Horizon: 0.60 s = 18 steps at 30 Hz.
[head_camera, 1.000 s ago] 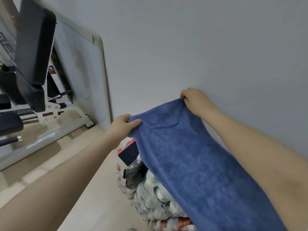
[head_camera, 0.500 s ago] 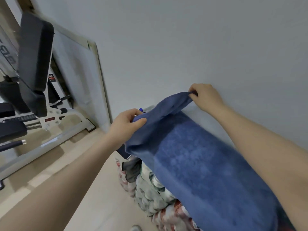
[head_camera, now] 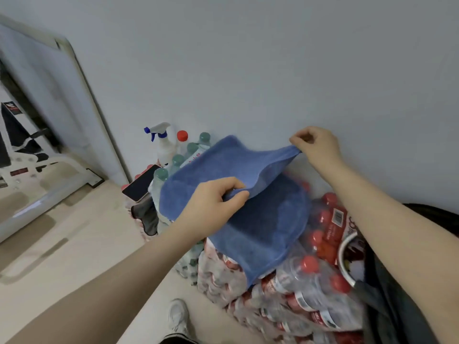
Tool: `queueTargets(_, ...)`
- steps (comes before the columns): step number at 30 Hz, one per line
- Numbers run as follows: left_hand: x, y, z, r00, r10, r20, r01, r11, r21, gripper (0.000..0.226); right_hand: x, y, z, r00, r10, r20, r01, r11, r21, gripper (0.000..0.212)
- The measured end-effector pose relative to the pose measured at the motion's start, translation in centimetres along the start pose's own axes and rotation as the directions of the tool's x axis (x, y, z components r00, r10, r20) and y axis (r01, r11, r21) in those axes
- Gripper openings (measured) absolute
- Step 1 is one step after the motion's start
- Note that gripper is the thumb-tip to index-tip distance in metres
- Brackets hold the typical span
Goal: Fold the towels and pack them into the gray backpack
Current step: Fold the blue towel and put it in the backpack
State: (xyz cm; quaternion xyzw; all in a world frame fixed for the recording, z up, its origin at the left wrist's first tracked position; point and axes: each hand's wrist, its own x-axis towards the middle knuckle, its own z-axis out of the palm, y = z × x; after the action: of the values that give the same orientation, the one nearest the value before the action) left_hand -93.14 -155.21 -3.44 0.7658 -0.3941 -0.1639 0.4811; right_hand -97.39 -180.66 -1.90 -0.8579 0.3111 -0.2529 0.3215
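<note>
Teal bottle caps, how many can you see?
4. One sits at the back beside the red cap, then three run forward along the towel's left edge. The towel may hide more.

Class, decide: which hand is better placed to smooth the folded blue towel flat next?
Probably the left hand: it pinches an edge directly over the blue towel; the right hand holds its corner up near the wall.

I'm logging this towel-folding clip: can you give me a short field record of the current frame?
towel: blue towel, draped over shrink-wrapped bottle packs
left hand: pinches near towel edge
right hand: pinches far corner, lifted
fold: top layer raised, not laid flat
bag: dark bag at right, partly visible
nearby: spray bottle, phone
</note>
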Motion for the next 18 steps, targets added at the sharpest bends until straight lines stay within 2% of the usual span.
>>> queueTargets(5, -2.6, 1.1, 5.4, 0.983, -0.01, 0.181, -0.009, 0.994, 0.106, 0.021, -2.9, 4.5, -2.0, 0.993, 0.119, -0.022, -0.121, 0.989, -0.085, 0.013)
queueTargets(7, -3.4, 1.2, 6.8, 0.965, -0.024, 0.262, -0.014, 0.99, 0.144, 0.012, -3.7, 6.2, -2.0, 0.986, 0.163, -0.027, -0.165, 0.982, -0.091, 0.02)
queueTargets(9, -3.8, 1.1, 7.9, 0.945, -0.034, 0.324, -0.035, 0.978, 0.205, 0.008, -4.2, 7.4, -2.1, 0.976, 0.216, 0.034, -0.209, 0.968, -0.142, 0.032)
queueTargets(11, -3.7, 0.7, 8.5, 0.902, -0.086, 0.424, -0.057, 0.948, 0.314, 0.013, -4.7, 8.3, -2.0, 0.951, 0.285, 0.121, -0.247, 0.934, -0.258, 0.042)
queueTargets(13, -3.3, 0.2, 8.9, 0.827, -0.214, 0.52, -0.051, 0.893, 0.448, 0.029, -5.3, 8.9, -2.0, 0.935, 0.31, 0.169, -0.23, 0.898, -0.376, 0.035)
queueTargets(15, -2.5, 0.1, 8.9, 0.801, -0.301, 0.518, 0.006, 0.868, 0.496, 0.045, -5.7, 9.2, -1.9, 0.923, 0.318, 0.218, -0.198, 0.876, -0.441, 0.024)
queueTargets(18, -0.1, 0.5, 7.9, 0.878, -0.26, 0.402, 0.067, 0.898, 0.435, 0.042, -5.5, 9.5, -1.5, 0.921, 0.306, 0.242, -0.174, 0.878, -0.446, 0.023)
